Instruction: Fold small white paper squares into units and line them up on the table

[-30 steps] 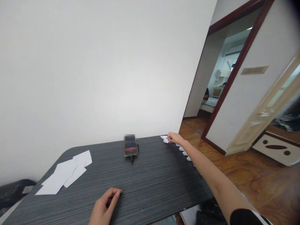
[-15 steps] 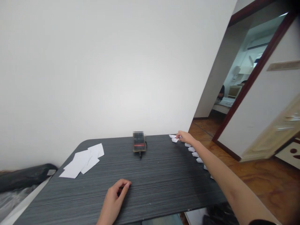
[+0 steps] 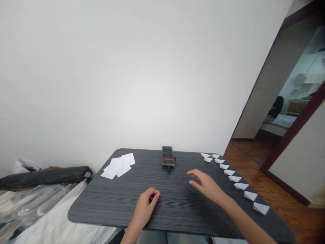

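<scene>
My left hand (image 3: 148, 203) rests near the front of the dark table (image 3: 175, 215), thumb and fingertips pressed together; anything between them is too small to make out. Over the table's right half hovers my right hand (image 3: 203, 183), its thumb and fingers apart with nothing in them. Beyond it, at the back right, lie two small folded white papers, the front one (image 3: 208, 159) close to the other. Several more folded papers (image 3: 235, 179) form a row along the right edge. Flat white sheets (image 3: 116, 166) overlap in a loose pile at the back left.
A phone (image 3: 168, 157) with a cable at its lower end stands at the table's back, near the white wall (image 3: 152, 84). Left of the table lie a long black bundle (image 3: 50, 178) and plastic-wrapped things. A doorway opens at the far right, above a wooden floor (image 3: 243, 159).
My right hand has let go of the folded paper at the back right and drawn back toward the middle, fingers apart. The view has swung left. My left hand keeps its pinch.
</scene>
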